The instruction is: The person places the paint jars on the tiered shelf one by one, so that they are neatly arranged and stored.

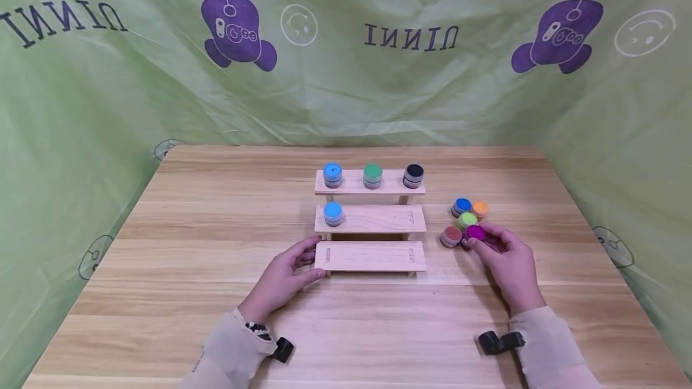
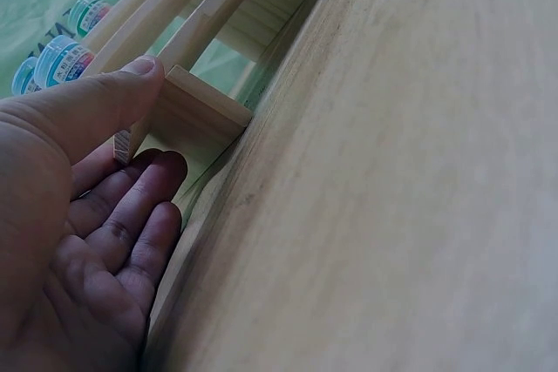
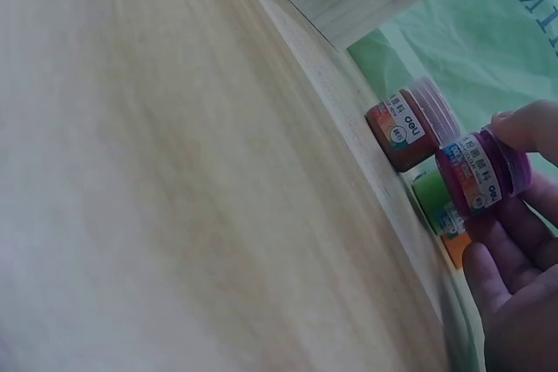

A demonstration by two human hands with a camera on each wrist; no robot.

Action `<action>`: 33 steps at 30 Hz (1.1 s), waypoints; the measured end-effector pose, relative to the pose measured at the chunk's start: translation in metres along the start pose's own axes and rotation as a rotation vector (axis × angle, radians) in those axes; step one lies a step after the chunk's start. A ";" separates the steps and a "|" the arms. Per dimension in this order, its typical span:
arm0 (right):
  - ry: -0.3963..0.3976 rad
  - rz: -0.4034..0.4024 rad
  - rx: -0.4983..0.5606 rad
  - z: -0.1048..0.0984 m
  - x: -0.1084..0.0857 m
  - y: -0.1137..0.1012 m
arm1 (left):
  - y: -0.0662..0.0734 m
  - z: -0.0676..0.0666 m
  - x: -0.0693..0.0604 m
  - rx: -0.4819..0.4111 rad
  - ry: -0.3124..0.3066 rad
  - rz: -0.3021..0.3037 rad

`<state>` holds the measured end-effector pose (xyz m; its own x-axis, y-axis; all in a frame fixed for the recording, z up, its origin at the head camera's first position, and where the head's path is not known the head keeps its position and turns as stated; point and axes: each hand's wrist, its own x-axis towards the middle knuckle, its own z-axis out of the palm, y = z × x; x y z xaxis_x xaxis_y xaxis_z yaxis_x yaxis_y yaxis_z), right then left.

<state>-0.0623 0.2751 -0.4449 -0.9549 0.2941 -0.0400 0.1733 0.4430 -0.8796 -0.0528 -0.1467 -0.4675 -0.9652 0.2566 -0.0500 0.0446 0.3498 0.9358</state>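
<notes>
A three-step wooden display rack (image 1: 370, 256) stands mid-table. My left hand (image 1: 282, 278) grips the left end of its lowest step, the thumb (image 2: 131, 84) at the front corner and the other fingers by the end. On the right, my right hand (image 1: 510, 263) pinches a magenta paint jar (image 3: 479, 172) between thumb and fingers. In the right wrist view the jar looks tilted, close to a reddish-brown paint jar (image 3: 410, 124). A light green jar (image 1: 467, 220), a blue jar (image 1: 462, 206) and an orange jar (image 1: 479, 209) cluster just behind it.
Along the top step sit a light blue jar (image 1: 332, 175), a green jar (image 1: 372, 176) and a black-lidded jar (image 1: 413, 176). Another light blue jar (image 1: 333, 214) is at the left of the middle step. Green printed cloth (image 1: 335, 95) hangs behind the table.
</notes>
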 end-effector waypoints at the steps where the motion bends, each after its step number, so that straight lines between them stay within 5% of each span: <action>1: 0.006 -0.001 0.006 0.000 0.000 -0.001 | 0.000 0.000 0.000 0.000 0.001 0.001; 33: -0.043 -0.125 0.189 0.008 -0.015 -0.029 | 0.002 0.000 0.000 0.012 0.009 -0.004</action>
<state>-0.0553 0.2508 -0.4224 -0.9762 0.2090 0.0582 0.0086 0.3057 -0.9521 -0.0526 -0.1460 -0.4656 -0.9678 0.2469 -0.0499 0.0443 0.3619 0.9312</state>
